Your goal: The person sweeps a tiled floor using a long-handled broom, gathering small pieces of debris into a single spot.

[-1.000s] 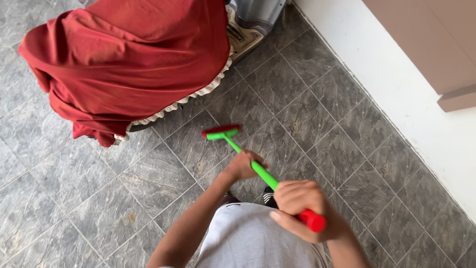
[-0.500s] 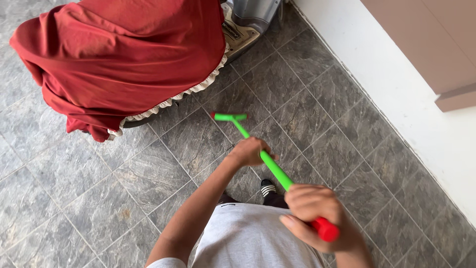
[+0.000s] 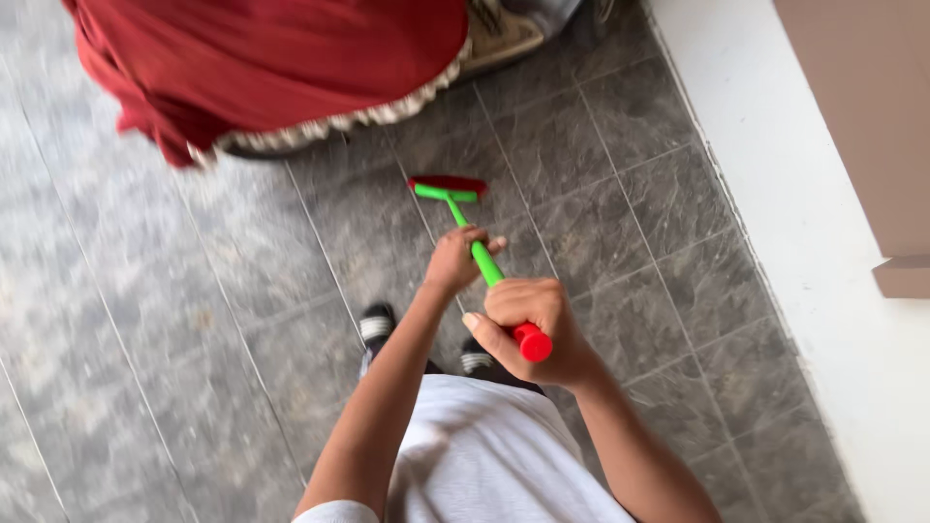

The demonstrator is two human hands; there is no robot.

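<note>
Broom, head probably floorward, up-left.

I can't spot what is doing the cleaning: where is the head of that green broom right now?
In the head view, the red broom head rests on the grey tiled floor, upper centre, just below the red cloth's frilled edge, ahead of both hands.

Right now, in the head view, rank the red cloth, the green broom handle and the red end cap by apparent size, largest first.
1. red cloth
2. green broom handle
3. red end cap, though nearest the camera

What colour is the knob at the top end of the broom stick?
Red. The end cap on the green handle shows clearly in the head view, by the right hand.
</note>
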